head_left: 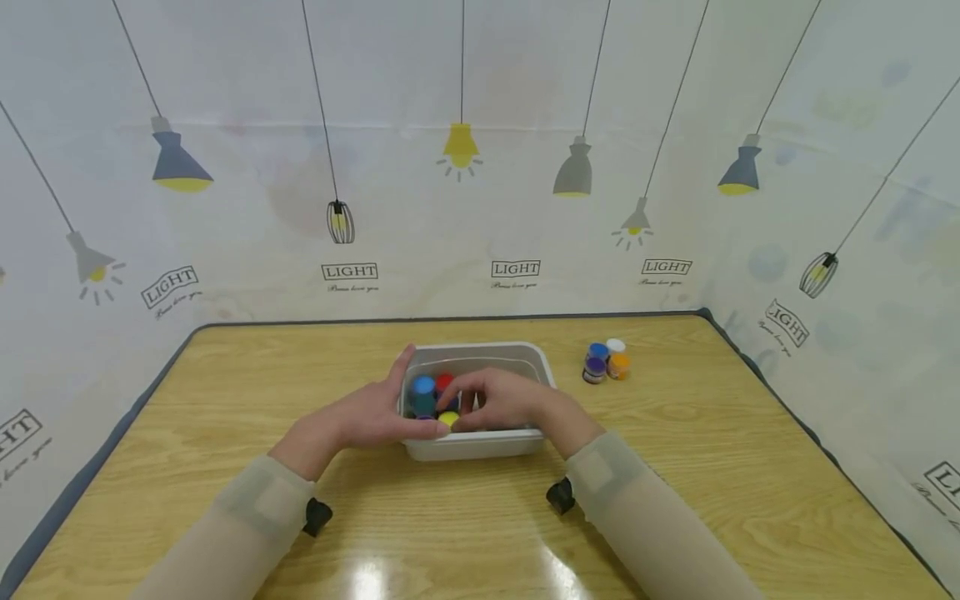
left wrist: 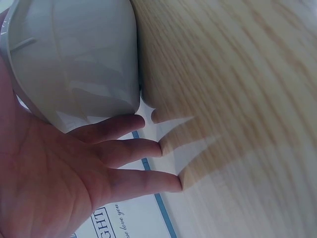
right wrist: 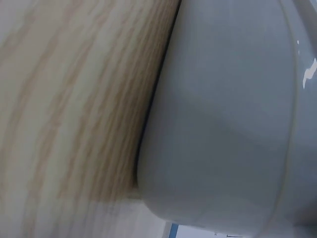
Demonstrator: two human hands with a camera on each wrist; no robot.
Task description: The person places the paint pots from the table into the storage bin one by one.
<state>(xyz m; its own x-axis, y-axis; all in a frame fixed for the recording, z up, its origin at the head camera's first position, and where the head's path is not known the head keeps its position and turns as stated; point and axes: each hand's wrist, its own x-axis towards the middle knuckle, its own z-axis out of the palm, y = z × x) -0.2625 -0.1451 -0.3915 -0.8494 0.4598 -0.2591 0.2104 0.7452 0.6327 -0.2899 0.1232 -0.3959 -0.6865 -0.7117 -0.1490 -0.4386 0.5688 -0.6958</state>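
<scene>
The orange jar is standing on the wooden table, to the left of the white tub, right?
Not quite: the head view shows the orange jar standing on the wooden table to the right of the white tub.

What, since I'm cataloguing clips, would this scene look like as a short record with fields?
Container: white tub on wooden table
Left hand: against tub's left end, fingers straight
Right hand: fingers inside tub, bent; grip unclear
Inside: blue top, red top, yellow top
Outside: four small jars clustered right of tub
Backdrop: printed lamps
</scene>
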